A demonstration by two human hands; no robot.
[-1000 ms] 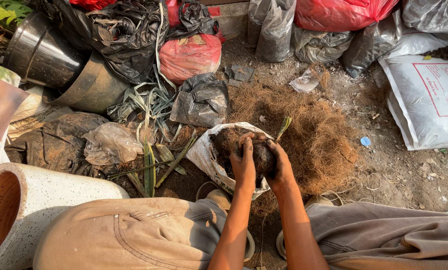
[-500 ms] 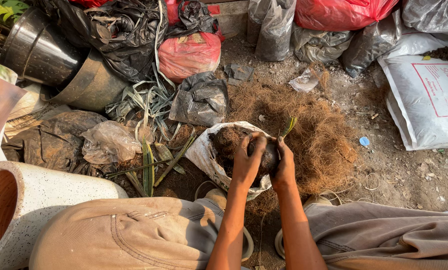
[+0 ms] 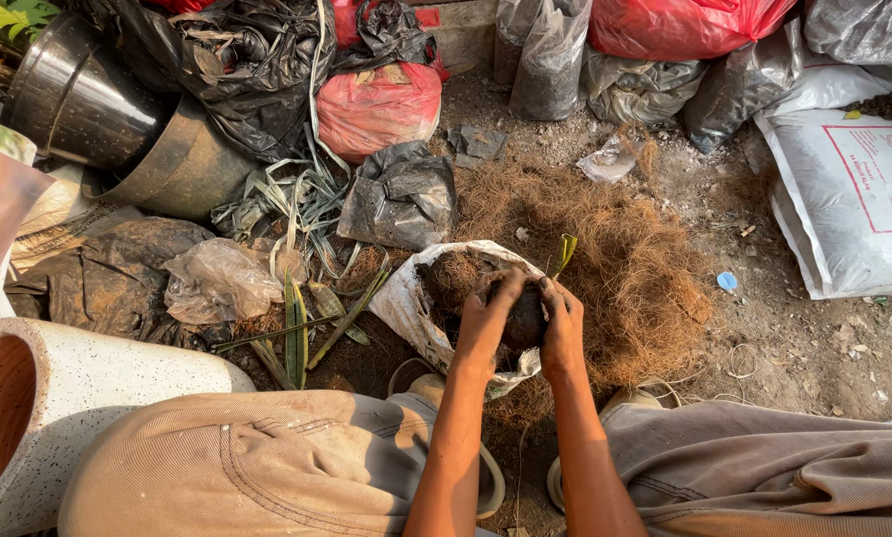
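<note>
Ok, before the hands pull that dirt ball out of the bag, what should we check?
1. Both hands on the dirt ball: left hand and right hand cup it. Ok.
2. White bag open wide: ok.
3. Green shoot unbent: upright beside the right hand. Ok.
4. Ball in one piece: underside hidden. Cannot tell.
5. Brown fibre pile close by: ok.

Between the left hand (image 3: 488, 323) and the right hand (image 3: 562, 333), most of the dark clump (image 3: 526, 320) was covered by the fingers, so its full shape could not be told. Just beyond the grip, the inside of the white bag (image 3: 416, 298) was shadowed and partly hidden. Far right of the grip, the white sack (image 3: 849, 204) was cut off by the picture's edge.
</note>
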